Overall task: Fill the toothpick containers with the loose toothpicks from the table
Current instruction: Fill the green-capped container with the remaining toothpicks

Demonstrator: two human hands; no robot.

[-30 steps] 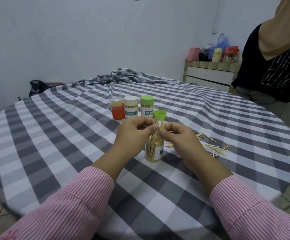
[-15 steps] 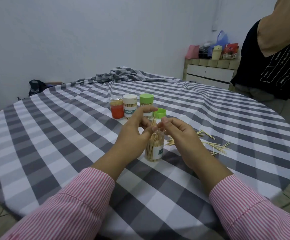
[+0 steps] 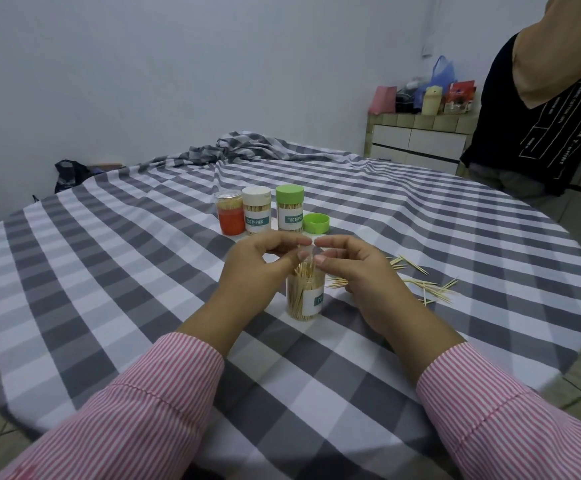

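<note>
I see the open container (image 3: pixel 305 295) standing upright on the checked tablecloth (image 3: pixel 115 271), directly under and between my two hands, its mouth facing up and sticks poking out askew. My left hand (image 3: pixel 261 271) has curled fingers over the rim on the left; whether they pinch any sticks I cannot tell. My right hand (image 3: pixel 354 271) hovers just right, fingers loosely bent and apart, seemingly holding nothing. The loose toothpicks (image 3: pixel 420 280) lie right of it, nearer that hand, mostly running left-right. The green lid (image 3: pixel 316 223) sits beyond the open container. The rim itself is hidden.
</note>
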